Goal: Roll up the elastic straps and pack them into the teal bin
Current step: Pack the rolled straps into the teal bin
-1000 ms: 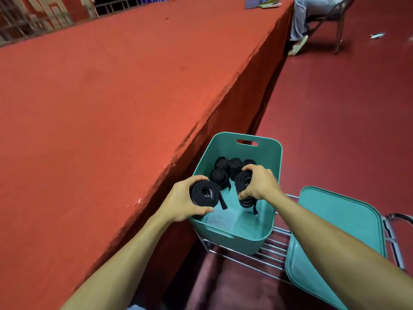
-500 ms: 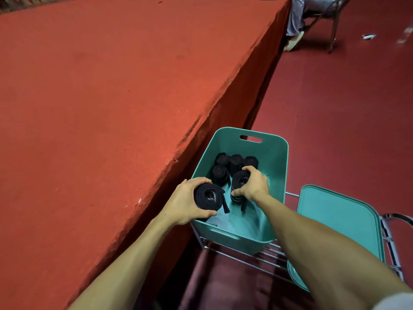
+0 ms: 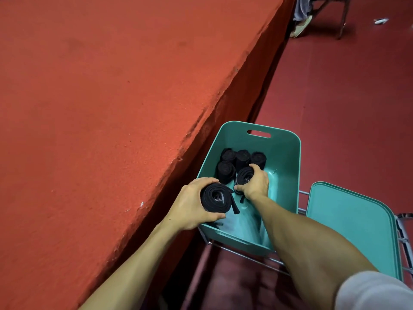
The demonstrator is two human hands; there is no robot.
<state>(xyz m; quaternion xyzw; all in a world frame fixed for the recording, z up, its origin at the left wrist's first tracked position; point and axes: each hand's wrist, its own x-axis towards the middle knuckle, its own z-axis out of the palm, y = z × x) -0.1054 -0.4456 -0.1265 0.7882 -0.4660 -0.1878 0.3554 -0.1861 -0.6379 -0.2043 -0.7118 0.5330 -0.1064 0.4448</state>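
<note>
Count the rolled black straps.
6 straps: three in a row at the teal bin's far end, one before them, one in the right hand inside the bin, one in the left hand at its rim. Others may be hidden.

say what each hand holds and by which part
Left hand: a rolled black strap, gripped round its outer edge, over the near rim of the teal bin. Right hand: a second roll, gripped round its edge, inside the bin.

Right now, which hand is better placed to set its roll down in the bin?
Right hand: its roll is low inside the teal bin beside the packed rolls; the left hand holds its roll at the near rim.
</note>
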